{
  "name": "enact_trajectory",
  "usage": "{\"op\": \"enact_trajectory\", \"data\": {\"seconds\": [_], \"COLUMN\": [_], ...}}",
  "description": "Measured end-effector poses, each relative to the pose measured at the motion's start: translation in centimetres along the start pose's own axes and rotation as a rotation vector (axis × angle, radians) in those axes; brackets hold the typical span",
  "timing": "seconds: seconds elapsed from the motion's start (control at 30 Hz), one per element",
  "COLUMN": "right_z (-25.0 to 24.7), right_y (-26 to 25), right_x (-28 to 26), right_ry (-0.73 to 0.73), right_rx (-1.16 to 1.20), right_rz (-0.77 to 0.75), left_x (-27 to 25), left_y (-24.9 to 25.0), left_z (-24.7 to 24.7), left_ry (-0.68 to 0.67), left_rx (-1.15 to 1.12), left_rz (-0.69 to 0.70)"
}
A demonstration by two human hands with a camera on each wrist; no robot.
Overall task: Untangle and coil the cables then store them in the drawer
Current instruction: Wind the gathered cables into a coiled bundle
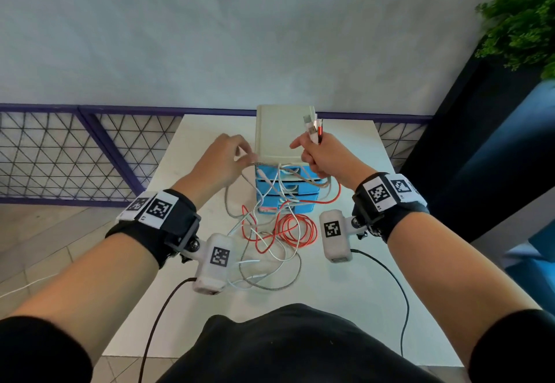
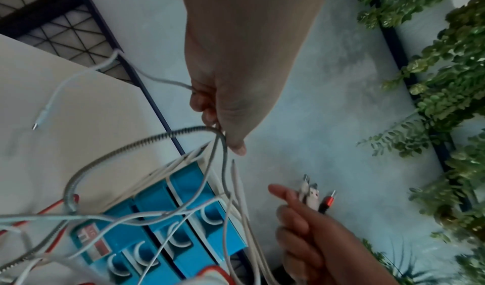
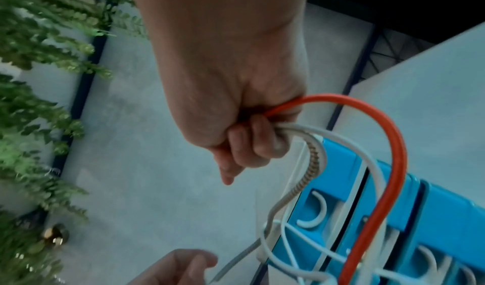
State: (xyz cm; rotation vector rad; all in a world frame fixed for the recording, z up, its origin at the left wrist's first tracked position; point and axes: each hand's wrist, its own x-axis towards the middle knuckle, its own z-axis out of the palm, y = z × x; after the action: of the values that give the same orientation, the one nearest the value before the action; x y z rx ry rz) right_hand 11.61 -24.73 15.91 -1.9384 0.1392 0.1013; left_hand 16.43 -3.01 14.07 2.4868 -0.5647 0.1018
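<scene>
Pale grey-white wall point(image 1: 240, 28) seen behind white table point(image 1: 354, 292). Purple-framed railing point(image 1: 90, 148) with black triangular wire mesh run along wall base. Beige tiled floor point(image 1: 39, 238) seen at left. Green leafy plant point(image 1: 522, 16) hung at upper right above dark panel point(image 1: 468, 154). Blue furniture point(image 1: 537, 250) glimpsed at right edge. Lighting soft, even.

A white table point(image 1: 345, 307) stands against a purple mesh railing point(image 1: 90, 148), green plant point(image 1: 522, 16) nearby.
</scene>
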Motion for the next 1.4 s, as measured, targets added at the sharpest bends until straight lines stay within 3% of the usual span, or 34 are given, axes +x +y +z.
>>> {"op": "enact_trajectory", "data": {"seconds": [0.13,0.2,0.37,0.53,0.73,0.83,0.97,1.07,1.2,1.4], "right_z": [-0.5,0.1,3.3,2.8,-1.6,-2.4,0.2,2.6,3.3,0.1], "right_y": [0.0,-0.4,-1.7,-1.5,1.3,2.4,1.3,-0.1,-0.6,-0.1], "right_x": [0.1,-0.2,-1.0,-0.9,-0.1,0.1,-0.3,-0.6,-0.8,-0.7], "right_ry": [0.076,0.003,-0.182,-0.152,0.163,0.14,0.004,-0.131,-0.152,-0.024], "right_rx": [-0.254,-0.258,-0.369,-0.345,-0.352,-0.485,-0.491,-0.528,-0.411,-0.324], "right_rz": [-0.025,-0.063,-0.163,-0.135,0.078,0.132,-0.072,-0.114,-0.108,-0.057], "left_x": [0.4,0.6,0.7,0.7,-0.7,-1.4,-1.2,-0.4,0.2,-0.3], "left_y": [-1.1,-0.1,3.7,3.9,-1.1,-3.0,-0.6,2.5,4.1,1.1], "left_z": [-0.9,-1.2,-0.6,-0.5,-0.8,-0.5,0.4,1.1,0.5,-0.6], "left_ry": [0.046,0.005,-0.092,-0.131,-0.288,-0.321,-0.314,-0.261,-0.209,-0.345], "left_rx": [-0.023,-0.062,-0.432,-0.525,-0.14,-0.035,0.113,-0.1,-0.585,-0.461], "left_rz": [-0.084,-0.057,-0.049,-0.168,-0.297,-0.318,-0.146,-0.078,-0.162,-0.2]}}
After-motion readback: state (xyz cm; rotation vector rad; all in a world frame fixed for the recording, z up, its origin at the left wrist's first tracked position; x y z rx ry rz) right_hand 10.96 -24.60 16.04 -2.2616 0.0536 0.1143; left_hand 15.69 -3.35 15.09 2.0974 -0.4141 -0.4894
